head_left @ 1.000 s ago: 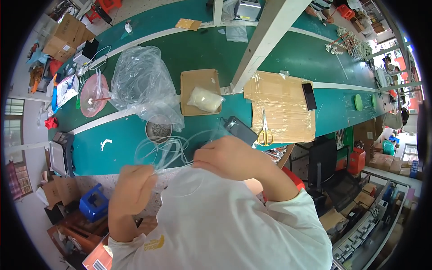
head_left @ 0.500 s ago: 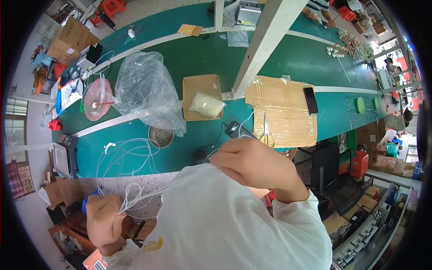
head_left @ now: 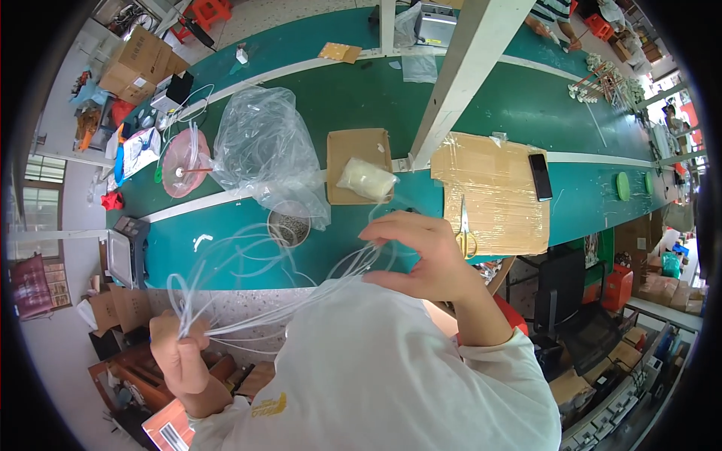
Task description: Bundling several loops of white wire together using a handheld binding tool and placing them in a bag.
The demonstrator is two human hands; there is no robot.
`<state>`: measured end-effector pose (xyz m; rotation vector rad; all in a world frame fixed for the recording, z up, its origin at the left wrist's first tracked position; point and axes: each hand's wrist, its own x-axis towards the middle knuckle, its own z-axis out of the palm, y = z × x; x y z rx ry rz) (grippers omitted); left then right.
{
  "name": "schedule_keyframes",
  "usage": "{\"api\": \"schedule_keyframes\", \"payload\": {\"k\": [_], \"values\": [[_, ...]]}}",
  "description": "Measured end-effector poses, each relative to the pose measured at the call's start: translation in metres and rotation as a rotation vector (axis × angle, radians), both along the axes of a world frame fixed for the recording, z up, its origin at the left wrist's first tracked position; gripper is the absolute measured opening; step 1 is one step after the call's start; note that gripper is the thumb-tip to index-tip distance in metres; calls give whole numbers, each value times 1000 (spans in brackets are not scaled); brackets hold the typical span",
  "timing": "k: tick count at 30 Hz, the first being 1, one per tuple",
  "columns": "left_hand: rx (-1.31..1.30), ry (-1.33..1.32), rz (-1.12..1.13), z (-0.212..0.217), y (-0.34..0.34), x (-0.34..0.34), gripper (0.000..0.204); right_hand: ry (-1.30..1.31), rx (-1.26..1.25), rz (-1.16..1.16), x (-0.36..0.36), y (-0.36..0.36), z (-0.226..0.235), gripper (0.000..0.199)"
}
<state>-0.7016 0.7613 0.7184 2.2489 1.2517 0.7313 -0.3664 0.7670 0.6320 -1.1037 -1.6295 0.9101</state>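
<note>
A loose hank of thin white, see-through cord (head_left: 252, 322) stretches between my two hands above the bench's near edge. My left hand (head_left: 180, 349), low at the left, is closed round one end, with loops standing up from the fist. At the other end my right hand (head_left: 421, 255) has its thumb and fingers spread apart, the strands running into the gap between them. More loops hang over a round bowl of small grey pieces (head_left: 290, 225). Beyond my right hand are yellow-handled scissors (head_left: 465, 233) on flattened cardboard (head_left: 492, 188).
On the green bench (head_left: 226, 267) lie a large clear plastic bag (head_left: 263, 139), a cardboard tray (head_left: 357, 143) with a whitish packet (head_left: 367, 179), a pink dish (head_left: 180, 154) and a phone (head_left: 540, 177). A white post (head_left: 466, 83) rises mid-bench. Another person's hands (head_left: 556, 34) show far right.
My right hand has gone from closed to spread fingers. The cord's loops have swung and loosened, and my left fist has risen slightly. The whole view has shifted a little.
</note>
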Motion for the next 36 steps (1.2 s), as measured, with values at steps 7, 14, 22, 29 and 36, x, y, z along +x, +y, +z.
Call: {"api": "schedule_keyframes", "payload": {"k": [7,14,22,29,36], "values": [[-101,-413,-53,3,4,32,50,268,24,222,-18,9,-34,34],[-172,-591,-101,11,9,11,42,364,-244,720,-16,9,-62,13],[-143,-418,-15,19,13,-15,40,359,-249,530,-15,9,-66,6],[-132,-423,117,23,14,-42,37,332,-259,434,-3,9,-64,10],[-136,-405,179,20,21,-48,37,336,-257,383,-1,10,-53,9]]}}
